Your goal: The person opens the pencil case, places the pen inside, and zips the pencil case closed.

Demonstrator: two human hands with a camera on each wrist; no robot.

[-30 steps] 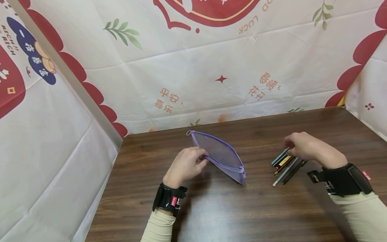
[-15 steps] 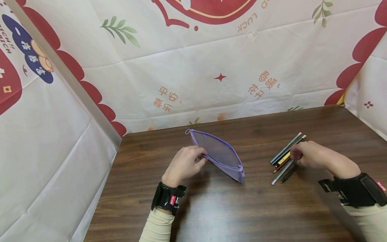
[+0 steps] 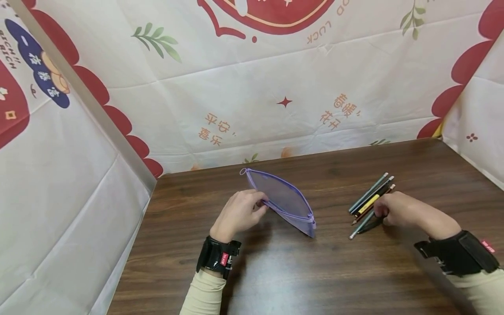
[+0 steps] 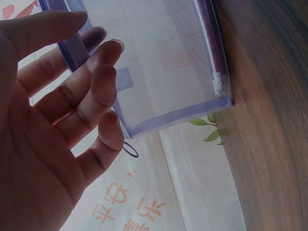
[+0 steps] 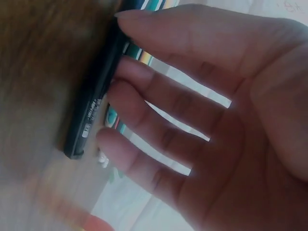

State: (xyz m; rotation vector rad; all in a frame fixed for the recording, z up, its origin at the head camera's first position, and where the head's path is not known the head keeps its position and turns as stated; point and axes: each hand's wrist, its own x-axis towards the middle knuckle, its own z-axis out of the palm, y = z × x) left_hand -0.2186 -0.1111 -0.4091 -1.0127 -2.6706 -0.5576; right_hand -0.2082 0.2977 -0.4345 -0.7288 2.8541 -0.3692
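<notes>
My left hand pinches the near edge of a purple mesh zip pouch, whose mouth gapes. In the left wrist view, a dark pencil with a white end shows through the mesh of the pouch. To the right, my right hand is at the near side of a small bunch of pencils. Its thumb and fingers grip a black pen, seen along its length in the right wrist view. The pen's far end is hidden behind the hand in the head view.
The bunch includes teal pencils and one with a yellow band, lying slantwise on the dark wooden table. A printed white cloth hangs along the table's back edge, with more cloth at the left.
My right hand has moved from the far end of the bunch towards its near side, down onto the black pen. My left hand keeps its hold on the pouch.
</notes>
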